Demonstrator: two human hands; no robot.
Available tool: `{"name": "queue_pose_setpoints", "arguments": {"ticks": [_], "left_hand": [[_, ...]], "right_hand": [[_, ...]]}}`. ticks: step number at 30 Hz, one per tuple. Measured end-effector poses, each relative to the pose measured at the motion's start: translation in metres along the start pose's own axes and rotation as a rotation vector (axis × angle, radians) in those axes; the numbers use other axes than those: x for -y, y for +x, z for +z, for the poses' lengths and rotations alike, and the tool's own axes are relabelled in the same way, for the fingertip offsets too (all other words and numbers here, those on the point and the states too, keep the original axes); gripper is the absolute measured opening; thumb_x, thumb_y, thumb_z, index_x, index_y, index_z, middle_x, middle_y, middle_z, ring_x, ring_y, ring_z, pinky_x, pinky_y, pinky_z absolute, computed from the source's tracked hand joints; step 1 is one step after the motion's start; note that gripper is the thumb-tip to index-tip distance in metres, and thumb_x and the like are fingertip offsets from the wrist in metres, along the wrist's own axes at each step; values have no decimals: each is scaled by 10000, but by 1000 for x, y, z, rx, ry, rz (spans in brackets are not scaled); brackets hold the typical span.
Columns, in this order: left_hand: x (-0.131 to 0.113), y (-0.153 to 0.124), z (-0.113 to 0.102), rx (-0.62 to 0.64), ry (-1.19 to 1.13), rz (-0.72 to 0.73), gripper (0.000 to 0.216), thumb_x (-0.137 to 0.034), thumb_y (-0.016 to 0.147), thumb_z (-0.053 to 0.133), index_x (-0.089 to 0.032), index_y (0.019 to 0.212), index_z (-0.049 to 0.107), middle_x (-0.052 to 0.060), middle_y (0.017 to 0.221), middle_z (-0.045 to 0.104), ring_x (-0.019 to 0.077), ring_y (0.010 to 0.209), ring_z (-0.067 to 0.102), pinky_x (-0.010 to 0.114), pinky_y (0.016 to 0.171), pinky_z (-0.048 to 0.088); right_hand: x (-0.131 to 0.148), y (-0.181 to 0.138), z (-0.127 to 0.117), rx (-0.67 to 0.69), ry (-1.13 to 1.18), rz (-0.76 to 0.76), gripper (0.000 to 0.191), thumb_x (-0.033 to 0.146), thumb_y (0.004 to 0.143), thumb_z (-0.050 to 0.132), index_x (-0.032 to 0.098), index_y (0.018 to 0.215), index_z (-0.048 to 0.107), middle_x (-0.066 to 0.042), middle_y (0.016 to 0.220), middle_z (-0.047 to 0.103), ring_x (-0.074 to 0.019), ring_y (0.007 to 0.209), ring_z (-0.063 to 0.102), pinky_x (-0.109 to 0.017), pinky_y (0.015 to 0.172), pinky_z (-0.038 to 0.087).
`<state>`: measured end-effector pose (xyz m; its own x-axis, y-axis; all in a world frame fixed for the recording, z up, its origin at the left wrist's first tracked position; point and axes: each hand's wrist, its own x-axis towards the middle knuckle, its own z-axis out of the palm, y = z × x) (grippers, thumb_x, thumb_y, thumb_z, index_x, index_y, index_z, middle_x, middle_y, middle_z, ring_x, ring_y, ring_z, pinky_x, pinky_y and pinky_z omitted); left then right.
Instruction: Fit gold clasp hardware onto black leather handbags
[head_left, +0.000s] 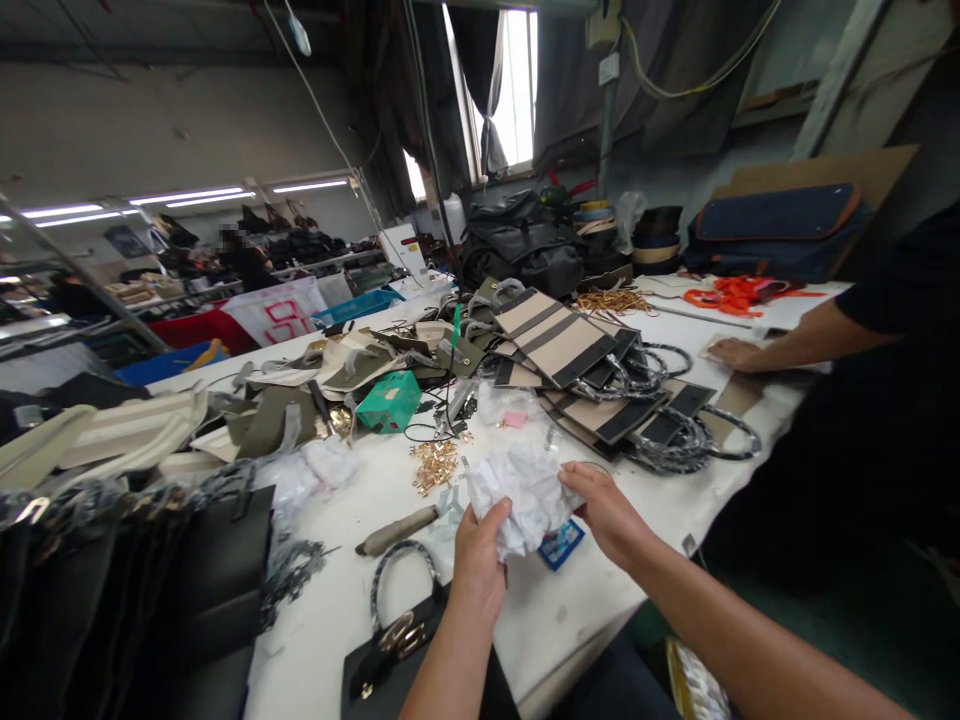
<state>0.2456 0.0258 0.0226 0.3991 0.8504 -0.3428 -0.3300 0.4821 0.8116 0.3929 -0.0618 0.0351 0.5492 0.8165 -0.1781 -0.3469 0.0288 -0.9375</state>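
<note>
Over the near edge of a white worktable, the person's two hands are meeting around a crumpled wad of white tissue paper. The left hand is gripping the wad's lower left side, fingers curled shut into the paper, while the right hand is closing on its right side with the thumb pressing on top. The paper is being held just above the tabletop, and a small blue packet is lying on the table directly beneath it. Left of the hands, a tool with a grey handle is resting flat, and a scatter of small gold metal fittings is sitting just beyond it. Close to the person's body, a black bag with a gold clasp and a braided loop handle is lying at the table's edge. Further back, a green box is standing among olive and cream bag parts, and a fanned stack of tan-and-black panels with braided cords is spreading across the middle. More loose white paper is piling up to the left. At the right side, another person's hand is resting flat on the table, well apart from the held paper, with orange straps lying beyond it.
</note>
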Motion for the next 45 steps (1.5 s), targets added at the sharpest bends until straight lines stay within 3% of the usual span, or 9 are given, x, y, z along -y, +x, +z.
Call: {"name": "queue_pose_setpoints", "arguments": {"ticks": [6, 12, 20, 28, 42, 45], "left_hand": [[0, 10, 7, -35, 60, -47, 418, -197, 639, 787, -177, 1024, 627, 46, 807, 736, 217, 668, 715, 307, 573, 568], [4, 9, 13, -19, 68, -81, 355, -212, 651, 789, -164, 968, 639, 77, 830, 746, 221, 664, 712, 307, 550, 568], [24, 14, 33, -71, 13, -54, 384, -205, 638, 801, -124, 983, 651, 96, 814, 749, 204, 630, 693, 301, 563, 555], [35, 20, 33, -58, -31, -89, 326, -205, 665, 764, -127, 960, 650, 70, 736, 728, 210, 597, 685, 315, 549, 554], [42, 29, 24, -118, -53, -148, 344, -216, 683, 768, -138, 980, 610, 58, 717, 703, 220, 567, 689, 300, 483, 530], [43, 30, 24, -126, -65, -136, 322, -195, 689, 747, -136, 978, 616, 60, 727, 708, 220, 578, 694, 302, 498, 538]], "right_hand": [[30, 15, -4, -8, -251, -208, 188, 392, 825, 614, 205, 800, 611, 31, 711, 586, -152, 667, 501, -270, 641, 376], [54, 30, -16, 14, -401, -221, 198, 399, 803, 615, 203, 778, 621, 33, 673, 602, -158, 632, 513, -273, 610, 374], [35, 34, -8, -3, -266, -178, 232, 442, 815, 597, 210, 817, 594, 18, 695, 614, -176, 640, 541, -284, 612, 413], [49, 31, -9, 26, -158, -188, 222, 418, 788, 665, 204, 784, 605, 21, 697, 618, -169, 640, 535, -283, 614, 404], [39, 39, -23, -45, -280, -192, 245, 453, 788, 634, 210, 773, 605, 19, 695, 623, -179, 656, 545, -284, 624, 405], [37, 34, -24, -45, -500, -240, 220, 430, 830, 602, 214, 807, 636, 21, 710, 634, -183, 674, 557, -285, 621, 405]]}}
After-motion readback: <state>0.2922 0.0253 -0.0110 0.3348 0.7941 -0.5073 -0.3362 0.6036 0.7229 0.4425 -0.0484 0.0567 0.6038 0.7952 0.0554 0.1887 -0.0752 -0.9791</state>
